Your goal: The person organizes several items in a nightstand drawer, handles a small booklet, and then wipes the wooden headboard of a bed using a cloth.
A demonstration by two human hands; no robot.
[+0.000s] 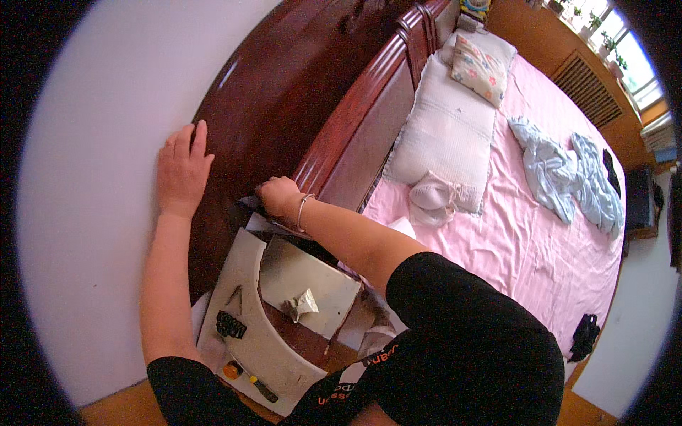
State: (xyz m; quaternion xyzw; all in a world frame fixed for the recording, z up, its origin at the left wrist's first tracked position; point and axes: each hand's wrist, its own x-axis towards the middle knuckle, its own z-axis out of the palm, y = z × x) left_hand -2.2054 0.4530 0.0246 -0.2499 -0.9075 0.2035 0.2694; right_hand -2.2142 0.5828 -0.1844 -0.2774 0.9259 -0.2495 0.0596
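My left hand (184, 165) rests with spread fingers at the edge of a dark red wooden headboard panel (245, 117), against the white wall. My right hand (279, 196), a bracelet on its wrist, is curled at the panel's lower part beside the rounded rail of the bed's headboard (346, 106). What its fingers touch is hidden. Below my hands lies a pale curved panel (287, 367) with a yellow-and-black screwdriver (264, 388), an orange roll (232, 369), a black coiled item (230, 325) and a thin metal tool (236, 299) on it. A crumpled white packet (306, 306) sits on a pale board (325, 277).
To the right is a bed with a pink sheet (527, 213), a white pillow (453, 122), a floral cushion (479, 69), a bra (432, 198) and light blue clothing (554, 165). The white wall (96, 186) bounds the left side. Potted plants (606, 45) line the windowsill.
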